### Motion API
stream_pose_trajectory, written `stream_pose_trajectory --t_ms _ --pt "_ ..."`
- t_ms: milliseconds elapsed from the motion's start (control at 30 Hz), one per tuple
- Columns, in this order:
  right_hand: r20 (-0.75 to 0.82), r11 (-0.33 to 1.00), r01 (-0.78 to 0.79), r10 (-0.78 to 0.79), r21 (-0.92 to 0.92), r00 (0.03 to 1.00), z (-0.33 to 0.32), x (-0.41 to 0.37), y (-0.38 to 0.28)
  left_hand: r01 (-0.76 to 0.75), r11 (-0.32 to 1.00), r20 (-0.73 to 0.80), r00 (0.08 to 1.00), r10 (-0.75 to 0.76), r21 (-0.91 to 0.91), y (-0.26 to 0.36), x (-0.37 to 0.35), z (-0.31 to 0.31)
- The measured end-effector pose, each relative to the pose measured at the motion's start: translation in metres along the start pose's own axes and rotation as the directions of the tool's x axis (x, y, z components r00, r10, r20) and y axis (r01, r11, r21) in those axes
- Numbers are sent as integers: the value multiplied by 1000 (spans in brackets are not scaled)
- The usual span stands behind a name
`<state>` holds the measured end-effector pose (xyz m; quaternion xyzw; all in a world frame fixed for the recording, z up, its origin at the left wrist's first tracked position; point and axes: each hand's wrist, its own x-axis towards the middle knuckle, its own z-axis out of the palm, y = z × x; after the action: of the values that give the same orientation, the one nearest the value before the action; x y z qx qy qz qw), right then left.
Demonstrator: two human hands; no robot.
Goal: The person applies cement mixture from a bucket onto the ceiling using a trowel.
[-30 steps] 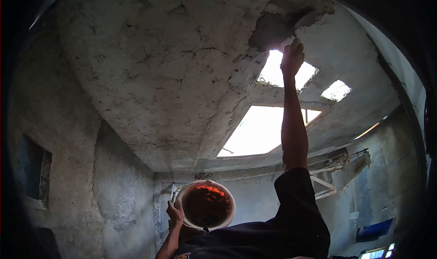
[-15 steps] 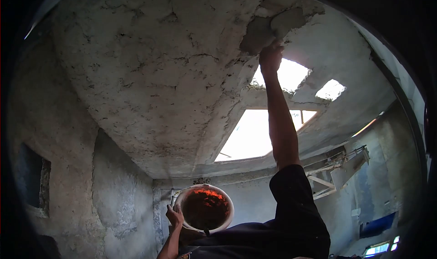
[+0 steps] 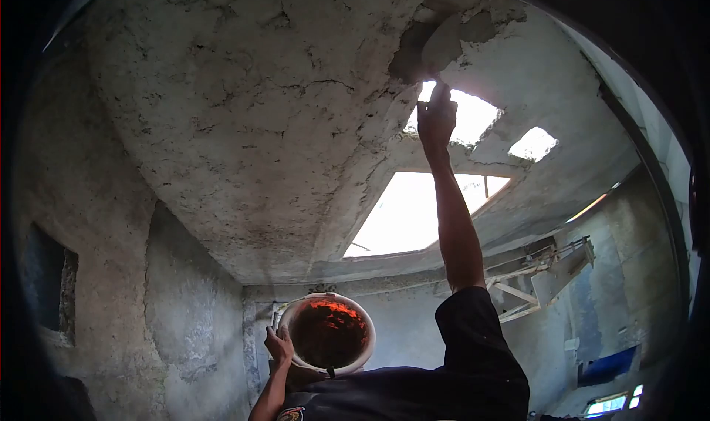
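Up at the ceiling (image 3: 259, 110), seen from the head camera tilted steeply upward, the right hand (image 3: 436, 121) grips a trowel (image 3: 450, 42). Its fingers are closed on the handle, with one finger stretched up along it, though the backlit silhouette hides finer detail. A second ago this hand was further right, under the broken edge of the plaster. Half a second ago it had swept left and pressed close to the dark wet patch (image 3: 408, 57). Now it sits a little lower, and the blade is angled against that patch. Judging from this, a spreading stroke across the patch is under way and not yet finished.

Lower down, the left hand (image 3: 279, 345) has hardly moved. It clasps the rim of a bucket (image 3: 325, 296) held near the chest, well apart from the trowel. The bucket's inside glows reddish, and its contents cannot be made out. Bright roof openings (image 3: 414, 214) lie behind the raised arm.
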<state>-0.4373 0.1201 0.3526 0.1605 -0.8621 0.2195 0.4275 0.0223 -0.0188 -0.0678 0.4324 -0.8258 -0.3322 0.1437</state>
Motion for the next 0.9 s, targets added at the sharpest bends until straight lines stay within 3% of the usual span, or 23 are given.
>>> stream_pose_trajectory --t_ms 67,100,167,233,367,400,433,533,633,700,733,767,900 --pt "-53 998 7 -11 -62 999 -9 6 2 -35 999 -38 999 36 12 8 1 -4" --pt "-40 1000 -16 15 -26 999 -10 14 14 20 999 44 999 -19 -33 10 2 -10" --pt "-270 967 134 -192 -217 943 5 37 51 -19 1000 -22 1000 19 -2 6 0 -4" --pt "-314 994 98 -110 -52 943 -2 57 63 6 1000 11 1000 -6 -14 4 1 -1" --pt "-138 992 -54 69 112 988 8 85 82 11 1000 10 1000 -11 15 6 4 1" --pt "-56 998 1 3 61 998 14 86 83 10 1000 8 1000 -10 1 6 3 0" --pt "-63 975 79 -94 -207 994 24 87 84 5 1000 3 1000 -5 -13 9 4 -1" --pt "-20 967 105 -113 -234 993 43 76 98 43 997 52 998 -40 -67 2 8 5" --pt "22 962 115 -113 -248 993 45 59 110 16 1000 10 1000 -16 -10 0 8 9" --pt "173 996 50 -37 -70 984 30 41 106 4 1000 3 1000 -4 6 1 8 9" --pt "225 997 -46 60 -66 973 24 33 103 -5 1000 -6 1000 5 22 1 8 9" --pt "137 999 42 -42 2 990 30 23 113 -7 1000 -4 1000 7 21 -3 7 12" --pt "164 999 28 -31 17 986 20 -11 133 -27 998 -31 999 29 51 -12 4 17"
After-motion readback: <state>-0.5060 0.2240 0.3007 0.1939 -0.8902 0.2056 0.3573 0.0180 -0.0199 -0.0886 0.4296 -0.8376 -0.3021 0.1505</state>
